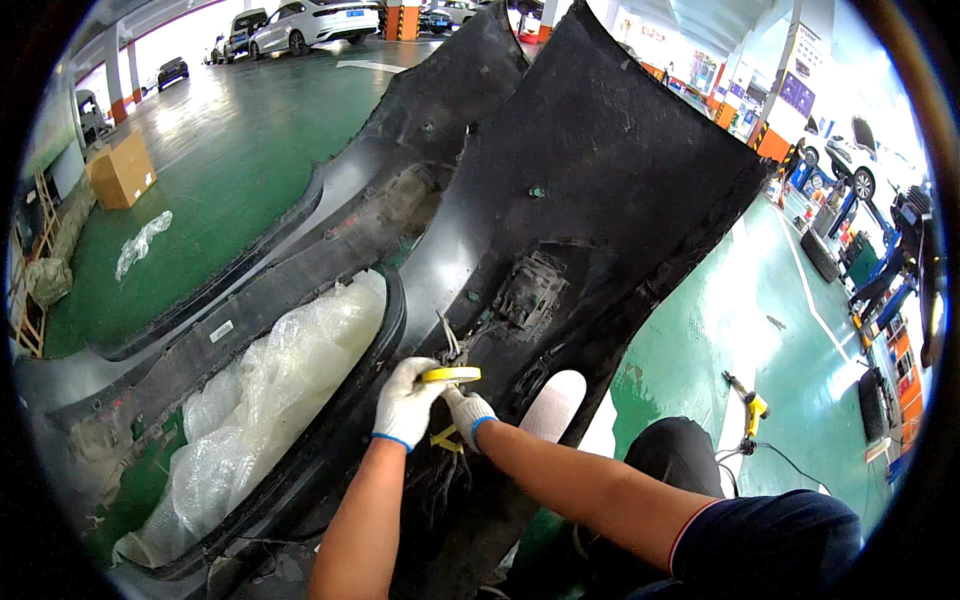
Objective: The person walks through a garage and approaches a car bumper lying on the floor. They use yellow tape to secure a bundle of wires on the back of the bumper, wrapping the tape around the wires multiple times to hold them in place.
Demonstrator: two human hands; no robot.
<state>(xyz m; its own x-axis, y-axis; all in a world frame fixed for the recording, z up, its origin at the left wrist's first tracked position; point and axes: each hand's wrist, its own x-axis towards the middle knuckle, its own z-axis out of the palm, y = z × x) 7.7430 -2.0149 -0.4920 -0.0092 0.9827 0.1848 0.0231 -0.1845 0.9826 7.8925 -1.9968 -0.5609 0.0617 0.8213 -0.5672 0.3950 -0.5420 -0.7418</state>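
A large black plastic car bumper cover [590, 130] lies with its inner side up in front of me. My left hand [406, 405], in a white glove with a blue cuff, is closed on a roll of yellow tape [462, 374]. My right hand [468, 410], gloved the same way, is closed right beside the roll, low over the panel; its fingertips are partly hidden. Just beyond the hands, a wire end with a connector [452, 345] sticks up. Below them, yellow tape [447, 438] is on a dark wiring bundle [435, 480].
Clear bubble wrap [285, 360] lies in the bumper's opening. A second dark panel [440, 90] sits behind. On the green floor are a cardboard box [122, 172], plastic film [143, 243] and, at right, a yellow corded power tool [755, 408]. Cars [315, 24] stand farther off.
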